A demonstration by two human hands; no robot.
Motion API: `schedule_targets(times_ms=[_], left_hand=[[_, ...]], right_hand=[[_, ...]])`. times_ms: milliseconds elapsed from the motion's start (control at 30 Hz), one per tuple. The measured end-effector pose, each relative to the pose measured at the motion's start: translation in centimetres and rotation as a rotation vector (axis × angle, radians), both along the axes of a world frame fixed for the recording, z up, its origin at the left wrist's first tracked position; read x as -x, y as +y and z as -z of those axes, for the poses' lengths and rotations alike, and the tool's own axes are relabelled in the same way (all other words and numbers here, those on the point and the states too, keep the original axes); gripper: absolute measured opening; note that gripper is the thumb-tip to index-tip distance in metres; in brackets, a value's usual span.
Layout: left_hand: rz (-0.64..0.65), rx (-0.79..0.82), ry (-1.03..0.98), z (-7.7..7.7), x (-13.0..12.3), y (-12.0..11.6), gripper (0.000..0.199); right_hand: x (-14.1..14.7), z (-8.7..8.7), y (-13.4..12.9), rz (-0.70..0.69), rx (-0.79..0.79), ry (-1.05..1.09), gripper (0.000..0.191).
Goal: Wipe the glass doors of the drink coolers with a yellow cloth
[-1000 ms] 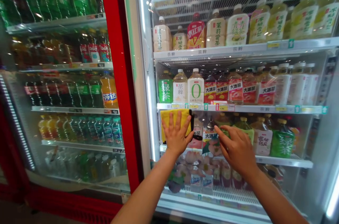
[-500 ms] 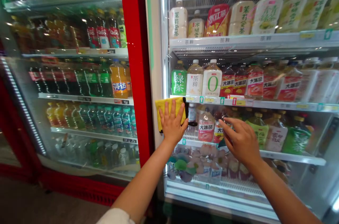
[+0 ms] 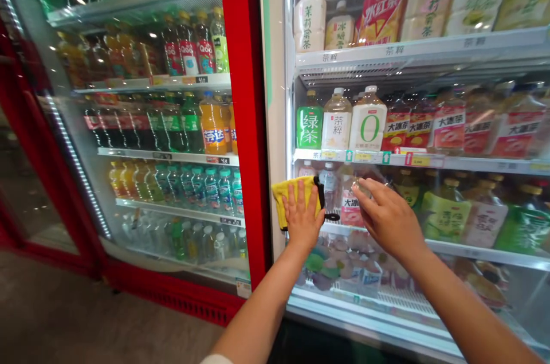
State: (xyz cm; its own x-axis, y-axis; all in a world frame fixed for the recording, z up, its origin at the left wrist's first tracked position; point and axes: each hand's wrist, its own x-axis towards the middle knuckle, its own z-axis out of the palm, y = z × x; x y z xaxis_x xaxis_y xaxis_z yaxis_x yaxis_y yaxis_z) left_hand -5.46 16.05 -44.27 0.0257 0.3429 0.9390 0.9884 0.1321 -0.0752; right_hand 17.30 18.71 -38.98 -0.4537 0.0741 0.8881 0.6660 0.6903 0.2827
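Observation:
My left hand (image 3: 303, 214) lies flat with fingers spread on a yellow cleaning cloth (image 3: 280, 202) with dark edging and a black loop. It presses the cloth against the left edge of the glass door (image 3: 309, 306) of the right-hand fridge, partly over the pale door frame (image 3: 275, 123). My right hand (image 3: 387, 218) is raised in front of the same door, fingers loosely bent and apart, nothing seen in them. Whether its fingertips touch the glass I cannot tell. Behind it, a pink-labelled tea bottle (image 3: 351, 209) is partly hidden.
Shelves of bottled drinks fill the right fridge, with a white shelf edge (image 3: 408, 160) carrying price tags. To the left stands a second fridge with a red frame (image 3: 247, 123), stocked with soda bottles (image 3: 213, 123). Grey floor (image 3: 141, 324) shows at lower left.
The view has shifted left, showing more of the red fridge and the floor. My left hand and cloth sit slightly lower on the door; my right hand has come closer to them.

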Motion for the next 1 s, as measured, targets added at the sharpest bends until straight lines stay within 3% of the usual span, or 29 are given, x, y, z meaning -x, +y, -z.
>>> schedule_targets(times_ms=[67,100,267,333,433,500,567,667,733,800,933,1000], left_hand=[[0.012,0.038,0.036,1.1,0.4,-0.1,0.079],[0.023,0.060,0.051,0.9,0.7,-0.1,0.077],[0.021,0.049,-0.046,-2.9,2.0,-0.3,0.072],[0.019,0.019,-0.085,-1.9,2.2,-0.8,0.074],[-0.006,0.013,-0.125,2.0,2.4,-1.6,0.078],[-0.024,0.024,-0.132,3.1,2.6,-1.4,0.078],[-0.034,-0.003,-0.150,1.2,2.8,-0.8,0.074],[-0.016,-0.076,-0.157,-5.1,2.6,-0.1,0.069],[-0.003,-0.115,-0.151,-8.2,2.3,0.0,0.069],[-0.003,-0.128,-0.141,-8.5,2.2,-0.3,0.069],[-0.011,-0.077,-0.087,-4.7,2.6,-1.1,0.071],[-0.008,-0.071,-0.067,-4.8,2.8,-0.8,0.070]], right_hand=[[0.0,-0.1,-0.2,0.014,0.017,-0.011,0.036],[0.0,-0.3,-0.3,0.023,0.025,-0.017,0.036],[0.1,-1.4,-0.8,0.044,0.012,-0.043,0.035],[0.0,-1.3,-1.0,0.044,-0.013,-0.056,0.034],[-0.4,-1.0,-1.2,0.045,-0.051,-0.072,0.032],[-0.7,-1.0,-1.4,0.040,-0.087,-0.082,0.031],[-1.0,-1.6,-1.5,0.032,-0.123,-0.082,0.030],[-1.0,-3.0,-1.7,0.024,-0.152,-0.060,0.031],[-1.0,-3.8,-1.6,0.017,-0.157,-0.040,0.031],[-1.0,-4.1,-1.4,0.002,-0.164,-0.020,0.031],[-1.7,-3.6,-0.8,-0.002,-0.180,-0.028,0.029],[-1.9,-3.7,-0.5,0.013,-0.186,-0.044,0.029]])
